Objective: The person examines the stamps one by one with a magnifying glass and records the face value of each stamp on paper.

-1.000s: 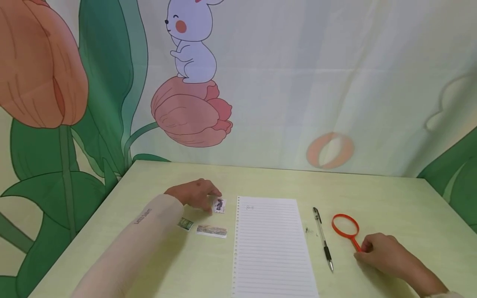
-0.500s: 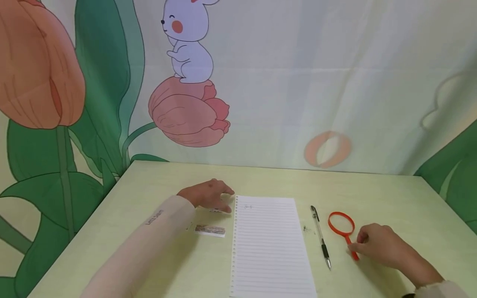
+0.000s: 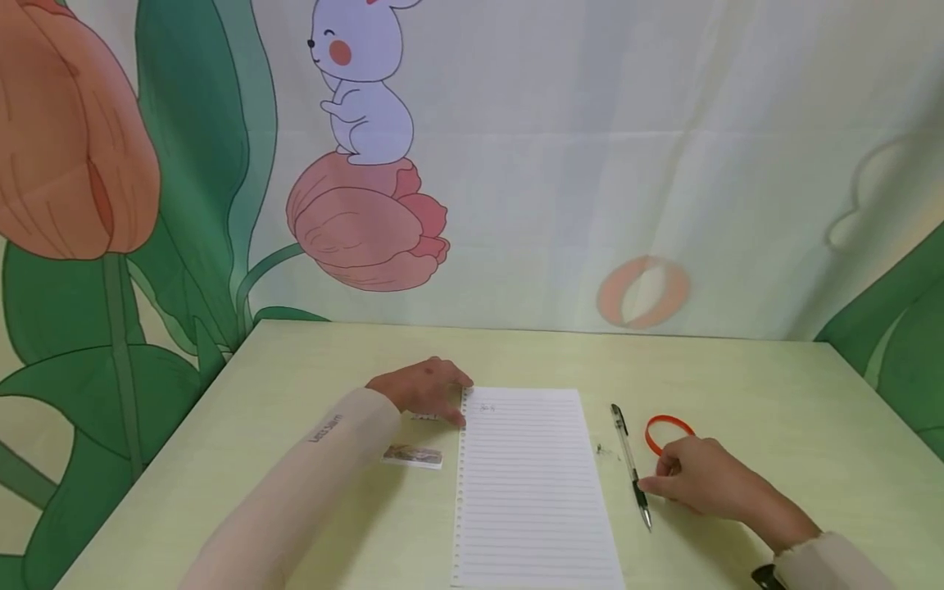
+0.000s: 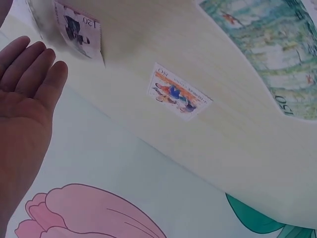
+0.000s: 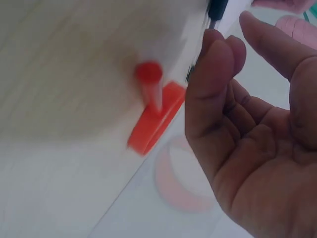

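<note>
Head view shows us the right hand beside the pen, its fingers bent and thumb parted from them; the thumb tip reaches the black grip, but we cannot tell whether it touches. We see the left hand with fingers loosely extended, thumb and fingertips at the upper left edge of the lined paper, which lies between both hands. Just behind the right hand, we find the red magnifying glass, partly covered. A landscape stamp lies near the left hand on the table.

Matt paper sheet, plastic pen (seemingly smooth)
</note>
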Motion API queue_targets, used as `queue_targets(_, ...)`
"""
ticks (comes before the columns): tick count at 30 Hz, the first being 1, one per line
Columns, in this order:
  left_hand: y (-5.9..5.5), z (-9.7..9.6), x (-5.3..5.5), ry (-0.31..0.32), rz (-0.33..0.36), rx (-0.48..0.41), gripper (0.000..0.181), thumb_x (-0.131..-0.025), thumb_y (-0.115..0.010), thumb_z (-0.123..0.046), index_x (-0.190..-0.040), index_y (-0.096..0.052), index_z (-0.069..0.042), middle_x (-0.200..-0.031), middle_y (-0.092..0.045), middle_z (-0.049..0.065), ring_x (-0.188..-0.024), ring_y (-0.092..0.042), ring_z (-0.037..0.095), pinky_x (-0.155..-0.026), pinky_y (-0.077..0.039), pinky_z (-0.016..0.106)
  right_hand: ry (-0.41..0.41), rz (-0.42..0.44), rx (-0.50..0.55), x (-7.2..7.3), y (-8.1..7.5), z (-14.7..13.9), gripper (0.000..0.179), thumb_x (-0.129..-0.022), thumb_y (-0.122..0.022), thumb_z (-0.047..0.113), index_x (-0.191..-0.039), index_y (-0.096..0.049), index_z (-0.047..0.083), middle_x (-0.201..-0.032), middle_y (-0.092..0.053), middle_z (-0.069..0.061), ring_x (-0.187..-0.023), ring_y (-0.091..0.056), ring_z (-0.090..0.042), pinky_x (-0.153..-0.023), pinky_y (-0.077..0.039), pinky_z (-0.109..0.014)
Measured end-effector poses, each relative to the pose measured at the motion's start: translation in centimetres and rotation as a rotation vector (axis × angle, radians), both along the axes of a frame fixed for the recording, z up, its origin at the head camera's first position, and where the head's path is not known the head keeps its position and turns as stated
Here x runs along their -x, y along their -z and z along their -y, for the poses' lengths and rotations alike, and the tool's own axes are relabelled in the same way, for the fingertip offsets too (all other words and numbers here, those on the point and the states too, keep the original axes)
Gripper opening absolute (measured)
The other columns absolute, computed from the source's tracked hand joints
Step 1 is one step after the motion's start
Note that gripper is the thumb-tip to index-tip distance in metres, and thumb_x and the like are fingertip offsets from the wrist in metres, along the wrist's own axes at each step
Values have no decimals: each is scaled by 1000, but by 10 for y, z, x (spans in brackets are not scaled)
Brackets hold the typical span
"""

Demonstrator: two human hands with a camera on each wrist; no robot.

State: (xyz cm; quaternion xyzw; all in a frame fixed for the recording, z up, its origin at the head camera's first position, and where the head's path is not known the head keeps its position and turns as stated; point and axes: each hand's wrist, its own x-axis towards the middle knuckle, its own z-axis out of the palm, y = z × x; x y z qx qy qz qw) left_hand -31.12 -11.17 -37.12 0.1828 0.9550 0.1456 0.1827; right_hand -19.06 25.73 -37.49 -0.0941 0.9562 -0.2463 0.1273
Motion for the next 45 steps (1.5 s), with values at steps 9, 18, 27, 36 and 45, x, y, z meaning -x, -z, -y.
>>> queue_targets(9, 3, -5, 4, 19, -1, 6, 63, -82, -84, -35, -139, -61, -21, -138, -56, 0, -118, -49, 17, -105, -41, 40, 24, 0, -15, 0, 7, 19, 33, -83, -81, 29, -65, -61, 11, -49, -52, 3, -47, -48, -11, -50, -39, -28)
queue_targets(18, 3, -5, 4, 51, -18, 21, 59, -83, -83, -32, -137, -63, -18, -139, -56, 1, -127, -48, 18, -110, -38, 40, 53, 24, -13, 4, 6, 26, 27, -84, -75, 17, -62, -61, 10, -46, -55, 2, -44, -52, -12, -49, -41, -27)
queue_targets(27, 3, -6, 5, 65, -23, 35, 59, -83, -83, -32, -137, -63, -17, -140, -57, 2, -126, -49, 18, -109, -39, 41, 60, 73, 123, 20, -8, 30, 20, -90, -71, 14, -73, -65, 5, -59, -63, -2, -52, -63, -16, -54, -54, -31)
queue_targets(36, 5, -8, 5, 57, -19, 30, 58, -84, -82, -32, -137, -63, -17, -140, -56, 1, -127, -48, 18, -111, -37, 41, 93, 32, 206, 35, -14, 43, 18, -90, -64, 13, -76, -64, 3, -60, -64, -2, -55, -65, -16, -60, -57, -31)
queue_targets(45, 7, -7, 7, 39, -9, 46, 59, -83, -83, -34, -137, -63, -20, -139, -55, 1, -127, -47, 19, -110, -38, 44, 161, 65, 361, 54, -17, 56, 13, -89, -62, 9, -91, -62, -5, -77, -68, -9, -66, -67, -18, -66, -59, -34)
